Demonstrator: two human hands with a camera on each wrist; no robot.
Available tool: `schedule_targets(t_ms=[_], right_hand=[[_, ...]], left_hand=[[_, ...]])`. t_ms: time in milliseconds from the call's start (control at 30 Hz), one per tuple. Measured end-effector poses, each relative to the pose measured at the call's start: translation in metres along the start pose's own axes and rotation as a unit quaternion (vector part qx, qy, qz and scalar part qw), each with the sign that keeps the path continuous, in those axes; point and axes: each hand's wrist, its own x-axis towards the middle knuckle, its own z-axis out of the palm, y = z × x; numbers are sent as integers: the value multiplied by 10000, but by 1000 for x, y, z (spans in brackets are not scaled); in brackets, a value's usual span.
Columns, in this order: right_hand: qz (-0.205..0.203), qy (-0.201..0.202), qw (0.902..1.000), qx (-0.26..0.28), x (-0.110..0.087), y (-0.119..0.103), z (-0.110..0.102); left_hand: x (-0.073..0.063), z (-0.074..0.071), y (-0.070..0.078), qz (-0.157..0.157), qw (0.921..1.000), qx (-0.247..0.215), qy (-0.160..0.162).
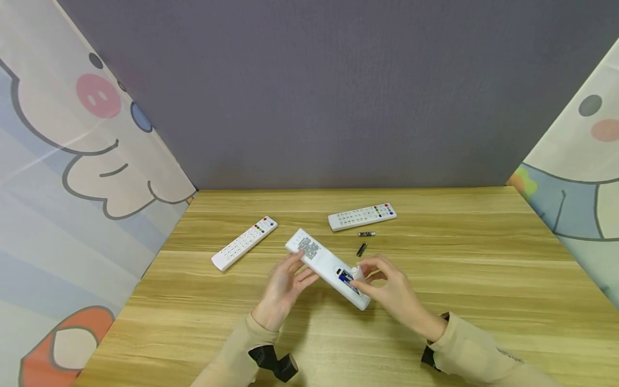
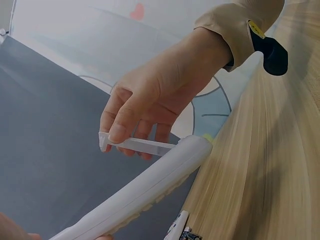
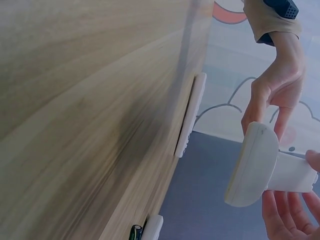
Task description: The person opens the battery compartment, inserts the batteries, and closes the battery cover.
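My left hand (image 1: 280,294) grips a white remote control (image 1: 325,262), held above the table with its back facing up and tilted. Near its lower right end the battery compartment is uncovered, and a blue battery (image 1: 346,278) shows inside. Thumb and fingers of my right hand (image 1: 395,287) pinch a white battery cover (image 1: 358,273) at that end. In the left wrist view the cover (image 2: 145,145) stands out at an angle from the remote's end. The right wrist view shows the remote control (image 3: 252,167) end-on, the cover (image 3: 292,172) meeting its back.
Two more white remotes lie buttons up: one remote (image 1: 245,243) to the left, another remote (image 1: 362,217) farther back. Two loose dark batteries lie between that one and my hands, a battery (image 1: 366,234) and a battery (image 1: 361,249). A grey panel (image 1: 338,97) rises behind the wooden table (image 1: 483,258).
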Motion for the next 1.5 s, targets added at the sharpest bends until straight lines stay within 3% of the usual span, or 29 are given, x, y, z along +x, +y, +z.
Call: schedule_targets(t_ms=[333,667,800,1133,1333,1500], right_hand=[[-488,70,9987,-143,0,6,5],[-1631,79,9852,-519,4,8,5],[-1567,-121,9855,-638,5,8,5],[-875,-805,9871,-1071,3,9,4],[-793,-1081,9837,-1198,3,8,3],[-914,-1307,9745,-1576,1,9,2]], left_hand=[[0,-1,-1,27,10000,4,-4],[-1,0,-1,44,10000,35,-54],[-2,1,-2,59,9999,42,-69],[-5,2,-2,29,9998,128,-136],[-5,0,-2,69,9996,176,-189],[-5,0,-2,60,9998,123,-165]])
